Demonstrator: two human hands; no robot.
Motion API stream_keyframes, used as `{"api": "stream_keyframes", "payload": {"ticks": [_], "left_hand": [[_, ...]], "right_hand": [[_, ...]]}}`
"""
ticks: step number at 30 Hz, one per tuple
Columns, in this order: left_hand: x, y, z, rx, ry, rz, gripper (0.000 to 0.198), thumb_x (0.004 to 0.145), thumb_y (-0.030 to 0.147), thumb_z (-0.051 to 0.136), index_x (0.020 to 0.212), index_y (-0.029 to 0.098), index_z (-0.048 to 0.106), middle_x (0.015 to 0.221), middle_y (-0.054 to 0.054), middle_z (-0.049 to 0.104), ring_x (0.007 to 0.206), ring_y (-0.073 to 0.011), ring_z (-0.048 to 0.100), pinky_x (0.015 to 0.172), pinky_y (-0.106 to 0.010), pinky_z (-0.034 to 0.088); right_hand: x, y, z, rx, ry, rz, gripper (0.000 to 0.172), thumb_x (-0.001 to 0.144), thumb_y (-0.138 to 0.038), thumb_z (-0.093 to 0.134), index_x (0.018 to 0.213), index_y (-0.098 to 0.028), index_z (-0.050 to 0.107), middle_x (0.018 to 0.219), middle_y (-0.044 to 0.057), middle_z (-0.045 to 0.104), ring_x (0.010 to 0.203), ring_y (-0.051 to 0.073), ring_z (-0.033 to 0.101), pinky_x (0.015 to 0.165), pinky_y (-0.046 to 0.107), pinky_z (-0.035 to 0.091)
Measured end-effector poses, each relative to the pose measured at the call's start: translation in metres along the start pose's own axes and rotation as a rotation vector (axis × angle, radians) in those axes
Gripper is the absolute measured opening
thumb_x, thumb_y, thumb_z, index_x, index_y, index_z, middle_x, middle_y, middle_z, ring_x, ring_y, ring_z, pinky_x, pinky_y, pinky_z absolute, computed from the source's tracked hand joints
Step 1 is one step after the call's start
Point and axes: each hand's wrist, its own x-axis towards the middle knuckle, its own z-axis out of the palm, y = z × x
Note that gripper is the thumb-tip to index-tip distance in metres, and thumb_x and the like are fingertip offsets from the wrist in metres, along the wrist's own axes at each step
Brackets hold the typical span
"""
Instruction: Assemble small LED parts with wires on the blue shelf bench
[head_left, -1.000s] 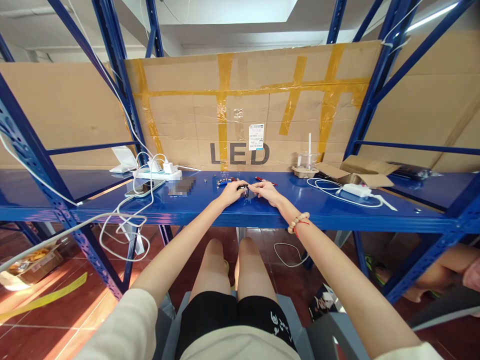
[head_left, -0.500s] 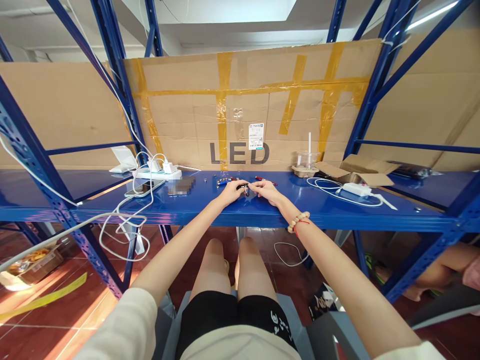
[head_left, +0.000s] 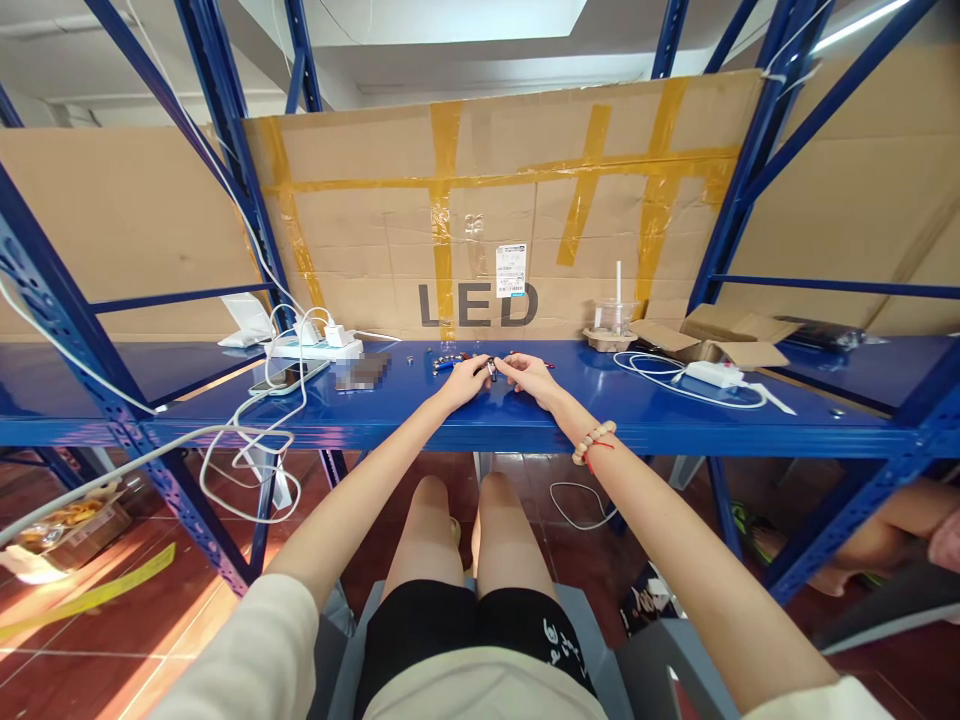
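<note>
Above the blue tabletop (head_left: 390,420), my left hand (head_left: 463,382) pinches a small dark piece with a shiny metallic part (head_left: 492,369); its exact kind is too small to make out. My right hand (head_left: 531,378) meets it from the other side, thumb and fingertips closed on the same piece. Just behind my left hand lies a blue tool-like item (head_left: 447,364) with a shiny part. A red item (head_left: 550,366) shows partly behind my right hand, which hides the rest of it.
To the left are a white power strip (head_left: 322,348), tangled white cables and a phone (head_left: 289,376). On the right stand a plastic cup with a straw (head_left: 613,318), an open cardboard box (head_left: 705,345) and a white adapter (head_left: 714,375). Blue rack posts flank both sides.
The small dark piece has turned more upright between my fingertips. My right hand has shifted slightly left. The other things on the table stay where they were.
</note>
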Motion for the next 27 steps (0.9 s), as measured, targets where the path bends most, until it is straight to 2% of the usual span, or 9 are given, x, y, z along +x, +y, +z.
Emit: {"api": "stream_keyframes", "payload": {"ticks": [5,9,12,18,23,27], "left_hand": [[0.0,0.002,0.002,0.128,0.003,-0.089,0.021,0.084,0.027,0.035,0.074,0.02,0.051,0.06,0.0,0.056,0.058,-0.0134,0.051,0.061,-0.025,0.038],[-0.001,0.005,0.002,0.207,-0.001,-0.165,0.017,0.083,0.028,0.037,0.079,0.023,0.053,0.069,0.001,0.059,0.066,-0.0156,0.053,0.063,-0.026,0.037],[-0.002,0.007,0.001,0.213,-0.029,-0.196,0.021,0.084,0.035,0.036,0.081,0.025,0.054,0.074,0.001,0.06,0.072,-0.0176,0.054,0.066,-0.027,0.037],[-0.003,0.014,-0.001,0.148,-0.067,-0.227,0.026,0.085,0.04,0.033,0.08,0.024,0.053,0.075,0.0,0.058,0.071,-0.017,0.052,0.067,-0.027,0.036],[-0.003,0.012,-0.002,0.145,-0.103,-0.211,0.027,0.086,0.042,0.029,0.085,0.023,0.048,0.079,0.002,0.057,0.071,-0.0141,0.052,0.066,-0.026,0.036],[-0.001,0.006,-0.001,0.072,-0.099,-0.175,0.026,0.086,0.039,0.028,0.08,0.02,0.045,0.072,0.002,0.053,0.067,-0.0119,0.048,0.064,-0.024,0.036]], "right_hand": [[-0.002,-0.004,0.001,0.012,-0.006,0.017,0.032,0.069,-0.04,0.064,0.093,-0.019,0.059,0.082,0.003,0.06,0.052,0.006,0.05,0.037,0.015,0.035],[0.001,-0.005,0.001,0.038,-0.012,0.064,0.024,0.081,-0.038,0.05,0.095,-0.021,0.059,0.087,0.004,0.059,0.05,0.005,0.052,0.038,0.014,0.037],[0.002,-0.003,0.001,0.054,-0.014,0.073,0.025,0.083,-0.038,0.047,0.093,-0.019,0.061,0.085,0.005,0.058,0.047,0.004,0.051,0.037,0.015,0.035],[0.004,0.0,0.001,0.044,-0.003,0.063,0.025,0.081,-0.038,0.052,0.089,-0.017,0.063,0.08,0.005,0.061,0.047,0.005,0.05,0.037,0.015,0.035],[0.005,0.004,0.001,0.026,0.016,0.021,0.026,0.07,-0.039,0.063,0.08,-0.015,0.064,0.074,0.003,0.061,0.049,0.005,0.048,0.036,0.014,0.036],[0.005,0.006,-0.001,0.051,0.042,0.013,0.031,0.062,-0.039,0.069,0.079,-0.014,0.066,0.071,0.003,0.062,0.051,0.005,0.047,0.038,0.014,0.037]]}}
